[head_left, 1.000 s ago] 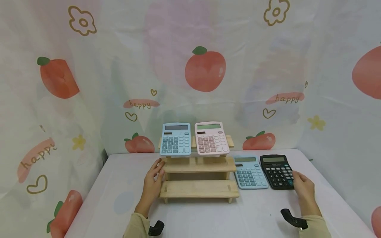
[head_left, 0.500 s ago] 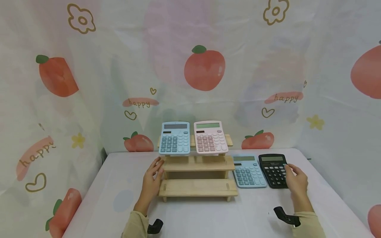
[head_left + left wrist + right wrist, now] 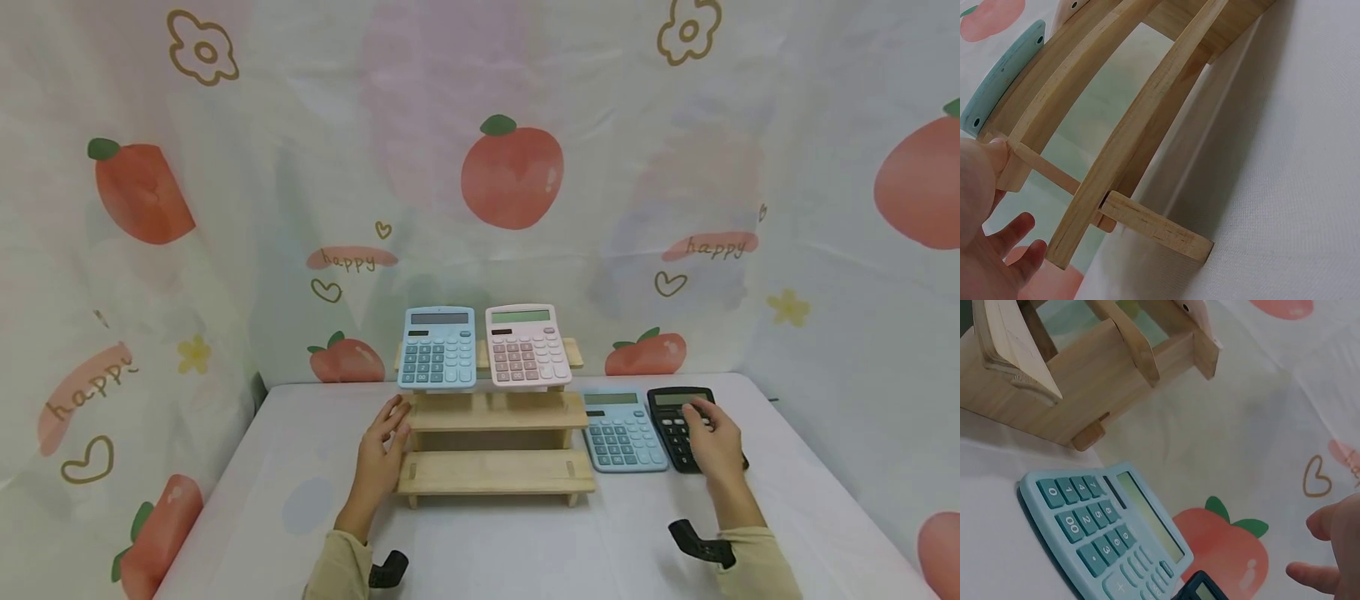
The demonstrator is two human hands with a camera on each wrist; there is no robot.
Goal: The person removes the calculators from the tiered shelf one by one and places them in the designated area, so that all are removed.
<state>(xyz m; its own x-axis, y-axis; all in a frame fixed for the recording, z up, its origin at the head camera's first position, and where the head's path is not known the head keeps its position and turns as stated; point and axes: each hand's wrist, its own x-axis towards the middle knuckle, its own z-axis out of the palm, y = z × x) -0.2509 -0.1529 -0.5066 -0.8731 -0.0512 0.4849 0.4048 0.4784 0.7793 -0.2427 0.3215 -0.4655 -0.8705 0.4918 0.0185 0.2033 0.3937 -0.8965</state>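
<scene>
And across goes my right hand (image 3: pixel 717 446): a second ago it was at the right edge of the black calculator (image 3: pixel 675 442), now it's over the keys, up towards the display. Thumb and finger are spread well apart, gripping nothing; whether another fingertip brushes the keys, I can't tell. The black calculator hasn't budged, lying flat on the white table (image 3: pixel 495 554), just beside the light-blue calculator (image 3: pixel 624 440). My left hand (image 3: pixel 381 450) is where it was, fingers loose, touching the left end of the three-tier wooden stand (image 3: pixel 495 473). Up top, the blue calculator (image 3: pixel 437 350) and pink calculator (image 3: pixel 528 350) lean unmoved. Tight gaps here: the light-blue calculator sits right by the stand's right end, and both flat calculators lie near the table's back edge. Bare tabletop stretches in front, and more right of the black calculator.
</scene>
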